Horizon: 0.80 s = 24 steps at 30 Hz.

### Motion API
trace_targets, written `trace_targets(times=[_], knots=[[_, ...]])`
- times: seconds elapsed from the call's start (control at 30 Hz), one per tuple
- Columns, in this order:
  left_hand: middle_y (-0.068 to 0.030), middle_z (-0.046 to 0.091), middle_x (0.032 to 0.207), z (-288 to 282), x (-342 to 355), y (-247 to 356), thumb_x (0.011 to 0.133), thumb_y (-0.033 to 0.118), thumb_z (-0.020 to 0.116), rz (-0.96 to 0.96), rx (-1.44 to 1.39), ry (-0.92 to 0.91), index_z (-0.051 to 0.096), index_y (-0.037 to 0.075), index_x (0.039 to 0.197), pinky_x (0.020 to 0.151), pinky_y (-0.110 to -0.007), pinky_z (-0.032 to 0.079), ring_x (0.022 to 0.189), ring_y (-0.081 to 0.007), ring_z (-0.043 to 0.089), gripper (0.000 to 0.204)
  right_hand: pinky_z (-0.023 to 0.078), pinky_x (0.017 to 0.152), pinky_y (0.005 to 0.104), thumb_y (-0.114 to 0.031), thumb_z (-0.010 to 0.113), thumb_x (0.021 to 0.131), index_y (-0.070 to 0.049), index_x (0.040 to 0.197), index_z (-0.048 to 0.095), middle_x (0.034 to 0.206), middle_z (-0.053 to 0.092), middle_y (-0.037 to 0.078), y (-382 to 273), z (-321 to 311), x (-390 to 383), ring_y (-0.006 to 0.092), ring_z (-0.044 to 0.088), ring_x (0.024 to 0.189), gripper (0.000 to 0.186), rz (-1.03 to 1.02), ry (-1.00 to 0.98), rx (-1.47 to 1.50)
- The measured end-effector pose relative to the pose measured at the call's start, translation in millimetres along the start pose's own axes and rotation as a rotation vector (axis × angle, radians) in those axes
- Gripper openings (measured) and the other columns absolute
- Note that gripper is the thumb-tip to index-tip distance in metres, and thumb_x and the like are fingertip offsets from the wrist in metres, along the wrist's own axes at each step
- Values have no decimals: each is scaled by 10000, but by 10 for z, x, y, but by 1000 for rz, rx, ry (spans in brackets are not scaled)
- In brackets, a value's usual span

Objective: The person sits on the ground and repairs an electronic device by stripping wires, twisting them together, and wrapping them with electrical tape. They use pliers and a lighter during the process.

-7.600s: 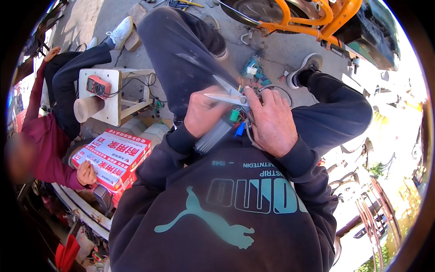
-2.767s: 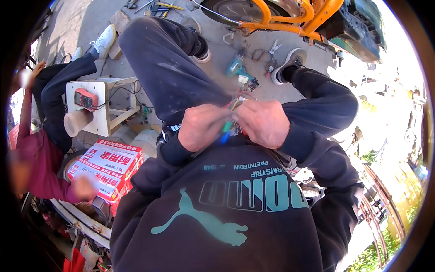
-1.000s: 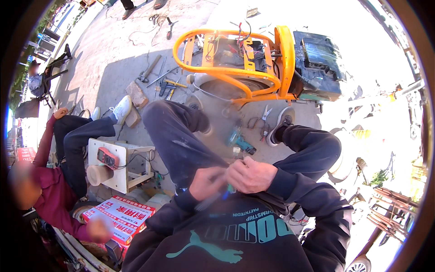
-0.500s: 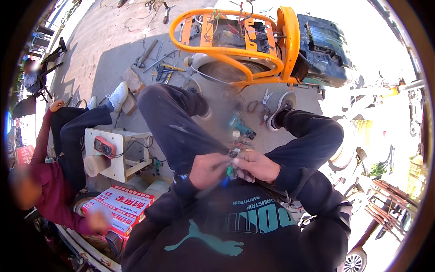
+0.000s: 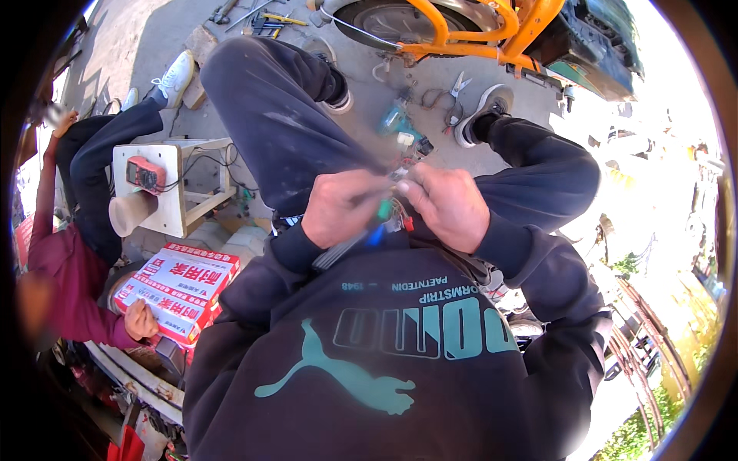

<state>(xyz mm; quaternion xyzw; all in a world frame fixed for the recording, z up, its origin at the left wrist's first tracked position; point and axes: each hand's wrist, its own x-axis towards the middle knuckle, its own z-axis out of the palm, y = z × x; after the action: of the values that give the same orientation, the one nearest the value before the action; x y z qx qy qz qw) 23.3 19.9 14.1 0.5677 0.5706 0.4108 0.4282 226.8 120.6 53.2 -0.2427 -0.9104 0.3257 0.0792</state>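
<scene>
My left hand (image 5: 344,201) and my right hand (image 5: 447,206) are closed at a bundle of thin wires and connectors (image 5: 400,174) over my lap, fingertips pinched close together; motion smears the left one. Green, blue and red plugs (image 5: 383,208) hang between them. A grey ridged metal case (image 5: 330,253) lies below my left hand. A teal power drill (image 5: 400,123) rests on the ground beyond the wires, and a pair of scissors (image 5: 459,86) lies right of it, among loose wires.
An orange vehicle frame with a wheel (image 5: 507,31) stands ahead. At left are a wooden stool (image 5: 174,223) with a red multimeter (image 5: 144,176), a person in maroon (image 5: 69,284) and a red-white box (image 5: 173,292). Several tools (image 5: 273,21) and a brick (image 5: 200,46) lie on the ground.
The scissors have gone from my hands to the ground since the oldest frame. My view has tilted down since a second ago. My fingers stay at the wires, shifting slightly.
</scene>
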Motion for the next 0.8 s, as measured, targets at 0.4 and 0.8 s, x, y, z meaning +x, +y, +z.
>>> trace_targets(times=[0.4, 0.8], knots=[[-149, 715, 835, -6, 23, -39, 846, -111, 654, 19, -18, -16, 747, -40, 1030, 653, -312, 521, 707, -238, 692, 217, 475, 665, 310, -279, 625, 804, -69, 1191, 638, 935, 630, 37, 71, -181, 40, 203, 641, 843, 440, -432, 59, -701], [-130, 703, 813, -12, 26, -40, 871, -100, 651, -24, -45, -14, 750, -39, 1028, 634, -309, 500, 676, -206, 656, 196, 469, 545, 283, -333, 616, 1009, -28, 1118, 651, 776, 607, 30, 167, -26, -48, 168, 575, 578, 325, 643, -263, 967]])
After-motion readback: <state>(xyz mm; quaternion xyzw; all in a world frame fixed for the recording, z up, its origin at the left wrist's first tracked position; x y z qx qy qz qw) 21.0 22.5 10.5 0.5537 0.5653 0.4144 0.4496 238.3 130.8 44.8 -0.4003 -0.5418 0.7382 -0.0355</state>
